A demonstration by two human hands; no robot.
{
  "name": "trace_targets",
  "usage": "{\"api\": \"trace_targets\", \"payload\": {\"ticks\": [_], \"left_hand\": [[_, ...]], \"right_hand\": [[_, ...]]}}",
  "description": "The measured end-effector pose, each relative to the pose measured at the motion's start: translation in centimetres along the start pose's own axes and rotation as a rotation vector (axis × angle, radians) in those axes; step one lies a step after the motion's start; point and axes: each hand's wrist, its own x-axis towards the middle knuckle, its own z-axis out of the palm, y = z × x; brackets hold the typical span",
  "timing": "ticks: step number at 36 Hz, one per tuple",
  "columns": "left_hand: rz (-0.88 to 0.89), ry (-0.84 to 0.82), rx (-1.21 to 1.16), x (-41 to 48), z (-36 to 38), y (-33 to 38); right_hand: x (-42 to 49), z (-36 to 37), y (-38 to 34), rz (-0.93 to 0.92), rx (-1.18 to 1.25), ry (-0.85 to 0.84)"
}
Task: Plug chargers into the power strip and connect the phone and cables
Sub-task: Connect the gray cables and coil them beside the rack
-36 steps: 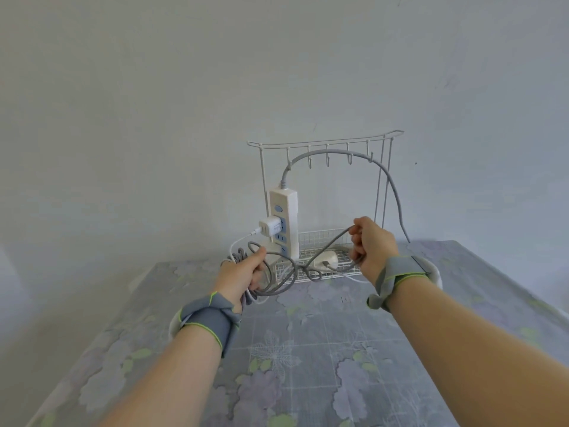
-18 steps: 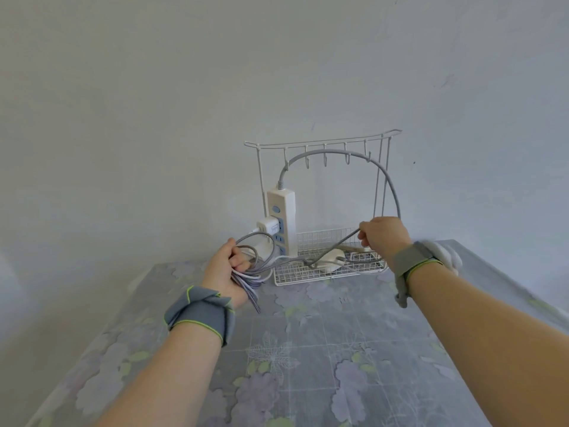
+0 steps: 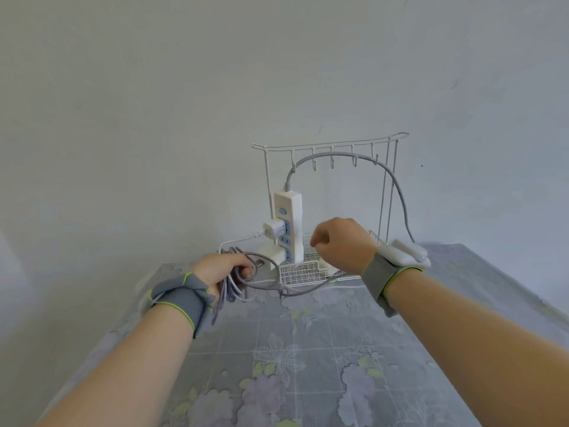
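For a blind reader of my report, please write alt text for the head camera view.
A person's left hand grips a bundle of grey cables over a floral table, while the right hand, fingers curled, hovers at a white wire rack. An upright power strip there carries two white chargers.

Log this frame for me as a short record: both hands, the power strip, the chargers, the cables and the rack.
left hand: grips a bundle of grey cables just above the table
right hand: fingers curled, over the wire basket; any hold is hidden
power strip: upright against the white rack, its grey cord arching up by the hooks
upper charger: white, plugged into the strip
lower charger: white, at a lower socket
phone: not seen
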Motion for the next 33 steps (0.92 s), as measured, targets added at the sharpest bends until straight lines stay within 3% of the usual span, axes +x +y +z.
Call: {"api": "trace_targets", "payload": {"ticks": [5,10,14,17,24,29,33], "left_hand": [[0.167,0.239,0.392,0.7,-2.6,-0.8],[0.214,0.256,0.671,1.8,-3.5,-1.0],[0.252,0.267,0.828,2.6,-4.2,-0.2],[0.210,0.202,0.764,3.2,-4.3,0.4],[0.059,0.017,0.699,4.6,-4.9,0.1],[-0.018,-0.015,0.337,5.9,-5.0,-1.3],[-0.046,-0.033,0.332,7.5,-4.9,-1.8]], "right_hand": [[0.0,0.6,-1.8,-0.073,0.005,-0.014],[-0.3,2.3,-0.4,-0.047,-0.032,-0.114],[0.0,2.0,1.4,0.066,0.075,0.097],[0.9,1.1,3.0,0.145,0.095,0.161],[2.4,3.6,5.2,0.060,-0.212,-0.188],[2.8,5.1,6.3,0.063,-0.189,-0.255],[3.5,5.1,6.0,0.039,-0.281,-0.321]]}}
